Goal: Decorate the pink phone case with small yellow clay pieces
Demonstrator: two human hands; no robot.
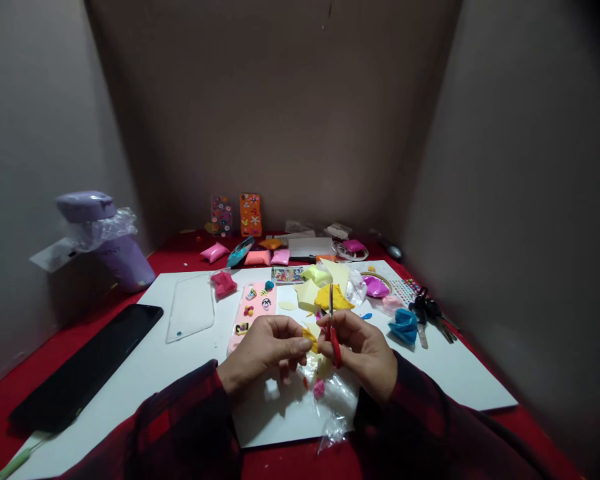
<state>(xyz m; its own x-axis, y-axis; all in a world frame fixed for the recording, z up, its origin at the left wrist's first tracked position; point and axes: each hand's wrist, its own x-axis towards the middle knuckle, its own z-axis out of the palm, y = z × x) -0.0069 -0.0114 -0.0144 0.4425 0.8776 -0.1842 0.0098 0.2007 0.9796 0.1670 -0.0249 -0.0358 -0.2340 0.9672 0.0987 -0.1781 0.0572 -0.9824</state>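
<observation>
Over the white board [455, 373], the left hand [267, 347] and right hand [373, 353] pinch yellow clay [310, 338], probably soft, best held edgewise; the right also holds scissors [335, 348].

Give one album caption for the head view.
Right hand holds red scissors, left hand pinches yellow piece, above a white board.

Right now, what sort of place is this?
Probably a home craft table: red-handled scissors in the right hand, a pink phone case dotted with small charms, and more decorated cases propped at the back, the orange one included.
</observation>
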